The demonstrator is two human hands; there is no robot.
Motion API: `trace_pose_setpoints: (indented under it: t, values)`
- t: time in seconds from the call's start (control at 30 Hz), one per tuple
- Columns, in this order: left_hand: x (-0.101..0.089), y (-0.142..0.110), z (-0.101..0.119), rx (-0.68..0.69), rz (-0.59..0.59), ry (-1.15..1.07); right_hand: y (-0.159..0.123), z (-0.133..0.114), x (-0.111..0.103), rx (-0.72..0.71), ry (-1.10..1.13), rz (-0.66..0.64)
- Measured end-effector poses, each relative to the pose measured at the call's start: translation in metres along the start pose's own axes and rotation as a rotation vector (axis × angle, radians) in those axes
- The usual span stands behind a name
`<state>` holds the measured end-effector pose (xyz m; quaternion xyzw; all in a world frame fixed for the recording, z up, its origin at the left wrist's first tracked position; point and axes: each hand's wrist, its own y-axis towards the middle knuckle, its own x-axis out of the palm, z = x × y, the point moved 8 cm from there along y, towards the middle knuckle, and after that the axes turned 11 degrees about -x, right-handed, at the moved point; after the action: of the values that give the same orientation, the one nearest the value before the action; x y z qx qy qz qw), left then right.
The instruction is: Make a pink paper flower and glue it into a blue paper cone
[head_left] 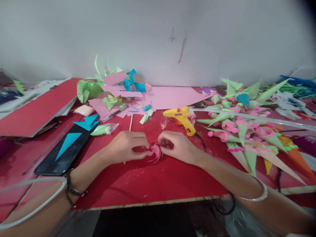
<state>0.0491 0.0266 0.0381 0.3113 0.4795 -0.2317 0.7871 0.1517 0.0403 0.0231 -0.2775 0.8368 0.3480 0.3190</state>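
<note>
Between my two hands, just above the red tabletop point(153, 184), is a pink fringed paper piece point(155, 152) with thin curling strips. My left hand point(132, 146) pinches its left side between thumb and fingers. From the other side, my right hand point(176, 146) grips its edge with fingers curled in. A thin wooden stick point(130, 123) lies on the table, partly hidden behind my left hand. Beyond my right hand rests a yellow glue gun point(181, 118), with a long clear glue stick point(237, 116) reaching out of its back to the right.
At right lies a heap of paper cones and pink rolled flowers point(242, 128). A black phone point(59, 158) with blue paper cones point(69, 143) is at left, near a red board point(37, 108). Pink and green paper scraps point(118, 89) are piled by the wall; a pink sheet point(172, 95) lies beside them.
</note>
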Motion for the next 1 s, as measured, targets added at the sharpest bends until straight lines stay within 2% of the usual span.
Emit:
trace_pose_setpoints:
  t: [0.33,0.47,0.67,0.83,1.0]
  values:
    - [0.0028,-0.0024,0.0047,0.081,0.011,0.084,0.0008,-0.0019,0.0011,-0.032,0.005,-0.011]
    - [0.0036,-0.0023,0.0030,0.067,-0.002,0.069,0.0012,-0.0043,0.0020,-0.047,-0.024,-0.033]
    - [0.0034,-0.0009,0.0016,0.037,-0.019,0.009,0.0005,-0.0084,-0.0051,-0.095,-0.016,0.059]
    - [0.0053,-0.0006,0.0000,0.005,-0.071,-0.075,0.0008,-0.0070,-0.0031,-0.082,-0.044,0.030]
    - [0.0068,0.0000,-0.0021,-0.029,-0.086,-0.061,0.0012,-0.0060,0.0001,-0.065,-0.056,-0.016]
